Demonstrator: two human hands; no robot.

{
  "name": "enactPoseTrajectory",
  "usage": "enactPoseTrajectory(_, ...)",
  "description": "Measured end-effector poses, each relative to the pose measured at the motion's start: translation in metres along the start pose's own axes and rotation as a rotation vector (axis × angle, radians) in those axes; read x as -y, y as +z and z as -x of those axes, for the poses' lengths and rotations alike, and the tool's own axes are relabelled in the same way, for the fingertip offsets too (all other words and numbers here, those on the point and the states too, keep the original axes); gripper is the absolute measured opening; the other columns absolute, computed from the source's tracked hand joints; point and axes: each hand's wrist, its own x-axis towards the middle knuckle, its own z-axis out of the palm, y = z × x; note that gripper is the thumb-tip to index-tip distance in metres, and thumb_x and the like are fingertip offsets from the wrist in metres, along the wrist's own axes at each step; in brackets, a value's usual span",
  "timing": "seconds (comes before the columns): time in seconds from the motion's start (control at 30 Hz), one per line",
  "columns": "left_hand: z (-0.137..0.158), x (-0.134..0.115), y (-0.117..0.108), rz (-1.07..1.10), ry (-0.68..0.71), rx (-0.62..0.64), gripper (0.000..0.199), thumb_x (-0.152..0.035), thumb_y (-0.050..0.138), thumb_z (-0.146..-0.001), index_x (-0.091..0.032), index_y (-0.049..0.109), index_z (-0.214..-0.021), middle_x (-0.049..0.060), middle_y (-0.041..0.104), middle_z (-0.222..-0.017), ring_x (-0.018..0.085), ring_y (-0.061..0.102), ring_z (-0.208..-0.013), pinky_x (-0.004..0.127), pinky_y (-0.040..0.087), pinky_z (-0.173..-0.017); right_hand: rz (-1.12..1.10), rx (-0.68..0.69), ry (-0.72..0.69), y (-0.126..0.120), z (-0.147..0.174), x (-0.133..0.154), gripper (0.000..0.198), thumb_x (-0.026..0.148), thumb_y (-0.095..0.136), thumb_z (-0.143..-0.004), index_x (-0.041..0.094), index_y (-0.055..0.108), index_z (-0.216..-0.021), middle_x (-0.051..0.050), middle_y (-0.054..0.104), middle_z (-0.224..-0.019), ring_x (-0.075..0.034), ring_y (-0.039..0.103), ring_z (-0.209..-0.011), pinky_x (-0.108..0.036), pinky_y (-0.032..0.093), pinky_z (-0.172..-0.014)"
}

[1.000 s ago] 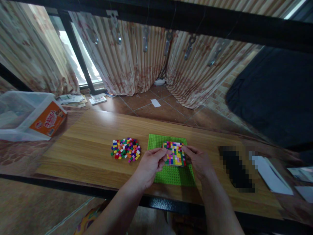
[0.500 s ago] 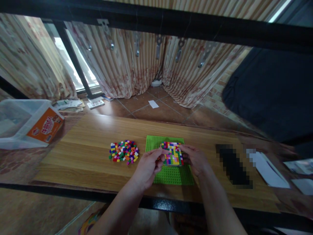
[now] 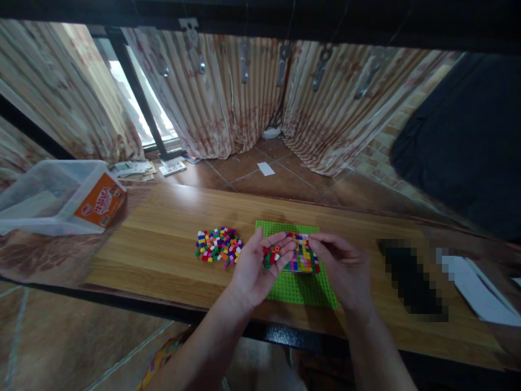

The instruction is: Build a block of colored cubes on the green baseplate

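Observation:
My left hand (image 3: 253, 274) is turned palm up with its fingers spread, cradling several small toy bricks (image 3: 271, 257) in red, green, orange and white. Right behind its fingertips lies a rectangular block of many-coloured bricks (image 3: 304, 254) on a green studded baseplate (image 3: 301, 292). My right hand (image 3: 345, 271) is at the block's upper right corner, thumb and forefinger pinched together. Whatever is between those fingertips is too small to make out. To the left of the plate a loose pile of coloured bricks (image 3: 220, 247) rests on the wooden table (image 3: 163, 239).
A clear plastic bin (image 3: 61, 195) with an orange label stands beyond the table's left end. A blurred-out dark object (image 3: 413, 279) lies on the table at right, with white papers (image 3: 480, 290) near it. A dark bar (image 3: 260, 21) crosses overhead.
My left hand has opened from a pinch over the block to a spread palm, showing the bricks in it. My right hand stays by the block's right corner. The view has shifted rightward.

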Motion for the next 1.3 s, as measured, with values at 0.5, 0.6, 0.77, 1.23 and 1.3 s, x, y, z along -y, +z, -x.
enactPoseTrajectory(0.5,-0.001,0.001,-0.005,0.003,-0.054,0.133,0.048,-0.049,0.044,-0.091,-0.009,0.068,-0.096,0.012,0.065,-0.097,0.014,0.059,-0.082,0.023,0.047,-0.075,0.402,0.424,-0.280,0.016,0.009,-0.003,0.023,0.025,0.051,-0.092,0.028,0.069,-0.106,-0.005,0.063,-0.101,-0.020,0.060,-0.099,-0.036,0.050,-0.085)
enactPoseTrajectory(0.6,-0.002,0.001,-0.005,-0.006,-0.058,0.129,0.047,-0.049,0.043,-0.091,-0.009,0.068,-0.095,0.012,0.065,-0.098,0.014,0.059,-0.080,0.023,0.047,-0.074,0.431,0.411,-0.279,0.016,0.009,-0.004,0.021,0.025,0.051,-0.093,0.027,0.070,-0.102,-0.005,0.063,-0.099,-0.020,0.060,-0.098,-0.037,0.049,-0.086)
enactPoseTrajectory(0.77,-0.001,0.002,-0.004,-0.003,-0.062,0.124,0.048,-0.048,0.044,-0.091,-0.008,0.068,-0.096,0.014,0.065,-0.101,0.014,0.060,-0.081,0.023,0.048,-0.075,0.427,0.402,-0.277,0.017,0.008,0.001,0.017,0.023,0.051,-0.092,0.025,0.068,-0.091,-0.004,0.066,-0.093,-0.020,0.060,-0.098,-0.036,0.048,-0.087)
enactPoseTrajectory(1.23,-0.007,-0.003,-0.009,-0.034,0.074,-0.115,0.035,-0.037,0.048,-0.091,-0.008,0.066,-0.083,0.016,0.069,-0.090,0.018,0.066,-0.084,0.028,0.054,-0.079,0.266,-0.055,0.108,-0.027,-0.008,-0.024,0.026,0.043,0.067,-0.077,0.018,0.071,-0.082,-0.005,0.072,-0.078,-0.020,0.065,-0.073,-0.033,0.051,-0.070)
enactPoseTrajectory(1.3,-0.008,-0.002,-0.010,-0.035,0.071,-0.129,0.033,-0.035,0.049,-0.091,-0.009,0.066,-0.082,0.014,0.069,-0.086,0.017,0.066,-0.079,0.027,0.055,-0.075,0.234,-0.048,0.142,-0.026,-0.009,-0.028,0.026,0.043,0.069,-0.074,0.018,0.072,-0.080,-0.005,0.072,-0.079,-0.020,0.065,-0.074,-0.033,0.050,-0.071)
